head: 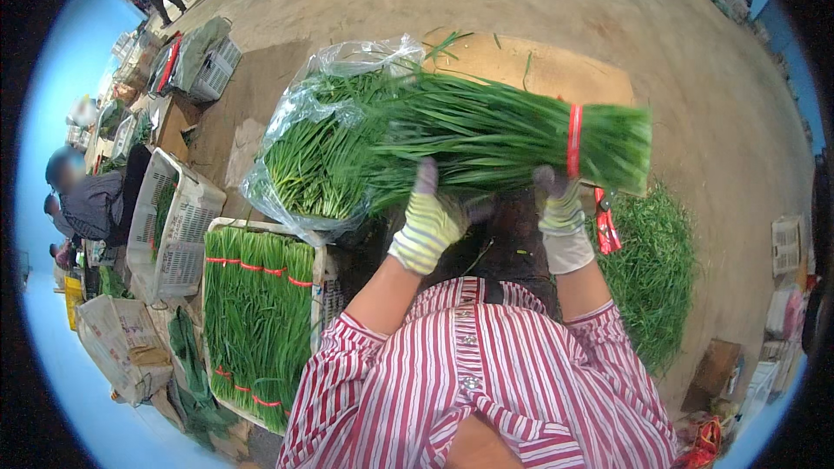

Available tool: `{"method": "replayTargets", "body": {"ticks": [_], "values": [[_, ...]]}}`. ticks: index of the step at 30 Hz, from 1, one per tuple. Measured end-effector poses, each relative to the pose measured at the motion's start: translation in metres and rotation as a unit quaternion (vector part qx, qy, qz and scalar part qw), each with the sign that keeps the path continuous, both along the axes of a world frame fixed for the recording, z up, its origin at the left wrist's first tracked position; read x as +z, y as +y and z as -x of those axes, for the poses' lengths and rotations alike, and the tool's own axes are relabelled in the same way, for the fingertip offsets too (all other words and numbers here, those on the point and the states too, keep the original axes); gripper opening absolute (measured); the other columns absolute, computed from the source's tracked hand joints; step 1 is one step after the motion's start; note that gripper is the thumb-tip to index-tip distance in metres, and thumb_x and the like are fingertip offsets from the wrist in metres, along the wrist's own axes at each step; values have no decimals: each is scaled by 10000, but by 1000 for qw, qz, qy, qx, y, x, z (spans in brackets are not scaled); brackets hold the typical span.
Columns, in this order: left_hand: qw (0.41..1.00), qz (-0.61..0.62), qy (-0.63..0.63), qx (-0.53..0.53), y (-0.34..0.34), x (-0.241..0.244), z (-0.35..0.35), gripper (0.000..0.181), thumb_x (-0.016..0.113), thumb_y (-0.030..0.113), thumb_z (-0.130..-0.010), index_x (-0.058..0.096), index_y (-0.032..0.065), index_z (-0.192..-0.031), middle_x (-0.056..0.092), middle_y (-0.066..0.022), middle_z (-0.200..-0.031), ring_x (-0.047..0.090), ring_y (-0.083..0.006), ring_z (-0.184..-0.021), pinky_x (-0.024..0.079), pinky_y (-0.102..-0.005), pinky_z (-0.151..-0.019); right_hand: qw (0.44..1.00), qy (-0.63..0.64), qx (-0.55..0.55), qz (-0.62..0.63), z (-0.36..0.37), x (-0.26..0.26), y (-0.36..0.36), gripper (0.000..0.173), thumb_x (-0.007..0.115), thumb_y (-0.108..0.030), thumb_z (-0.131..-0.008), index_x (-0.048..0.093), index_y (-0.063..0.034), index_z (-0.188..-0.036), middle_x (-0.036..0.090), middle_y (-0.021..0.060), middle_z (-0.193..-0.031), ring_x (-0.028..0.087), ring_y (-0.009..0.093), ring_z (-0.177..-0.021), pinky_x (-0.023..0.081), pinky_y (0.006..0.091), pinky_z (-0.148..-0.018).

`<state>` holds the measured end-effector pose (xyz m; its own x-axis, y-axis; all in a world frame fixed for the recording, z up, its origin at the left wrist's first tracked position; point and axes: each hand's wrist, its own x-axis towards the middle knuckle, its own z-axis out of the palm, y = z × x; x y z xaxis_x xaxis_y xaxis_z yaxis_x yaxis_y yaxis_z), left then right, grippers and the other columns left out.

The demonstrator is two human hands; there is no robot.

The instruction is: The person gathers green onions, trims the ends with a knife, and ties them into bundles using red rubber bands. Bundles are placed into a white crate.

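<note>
A large bundle of garlic chives (482, 133) lies across both my gloved hands, bound near its cut right end by a red band (574, 141). My left hand (427, 225), in a striped glove, supports the leafy middle from below, thumb up. Close to the band, my right hand (560, 208) grips the bundle's lower side. The leaf tips reach over a clear plastic bag (280, 137), which holds loose chives (316, 172). Some fingers of both hands are hidden under the bundle.
Left of me stands a crate (319, 286) of red-banded chives (257, 319). Another white crate (176, 228) is beyond it, near a seated person (98, 202). Chive trimmings (651, 273) are heaped at right, beside red strips (606, 228). A tan board (554, 71) lies ahead.
</note>
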<state>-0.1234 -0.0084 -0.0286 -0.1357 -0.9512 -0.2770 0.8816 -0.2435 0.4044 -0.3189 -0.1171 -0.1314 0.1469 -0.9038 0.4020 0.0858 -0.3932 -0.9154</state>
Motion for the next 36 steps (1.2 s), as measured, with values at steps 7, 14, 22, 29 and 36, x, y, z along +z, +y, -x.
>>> {"method": "replayTargets", "body": {"ticks": [7,14,22,29,36], "values": [[837,240,-476,-120,37,44,-43,1089,829,209,-648,131,-13,-1453,296,-217,-1463,301,-294,-1357,235,-391,-1117,993,82,46,65,-16,146,12,647,838,-151,-631,519,-44,-1183,619,86,-1131,610,209,-996,503,345,-853],[642,323,-670,184,-4,52,-29,822,705,511,-714,392,152,-1384,384,-72,-1439,296,-270,-1353,185,-411,-1130,985,57,161,31,-93,155,44,870,900,-234,-543,421,-28,-1239,551,97,-1147,565,229,-1039,476,350,-895],[829,292,-383,286,15,88,-56,633,831,107,-621,564,34,-1191,619,-72,-1140,582,-168,-1033,459,-335,-923,948,-25,300,-105,-119,156,83,1135,795,42,-529,143,-79,-1450,460,121,-1292,480,250,-1171,424,398,-977],[839,306,-261,367,17,77,-48,1191,910,336,-477,244,-8,-1402,410,-134,-1372,362,-254,-1297,266,-370,-1087,966,131,208,75,-96,132,53,945,730,87,-654,251,-109,-1445,425,134,-1384,482,243,-1202,428,376,-975],[814,332,-249,407,39,86,-89,1209,930,212,-487,193,33,-1429,417,-91,-1378,385,-214,-1280,292,-366,-1092,943,159,276,96,-156,161,76,965,784,-9,-665,223,-72,-1447,412,137,-1394,469,227,-1208,369,353,-1025]]}}
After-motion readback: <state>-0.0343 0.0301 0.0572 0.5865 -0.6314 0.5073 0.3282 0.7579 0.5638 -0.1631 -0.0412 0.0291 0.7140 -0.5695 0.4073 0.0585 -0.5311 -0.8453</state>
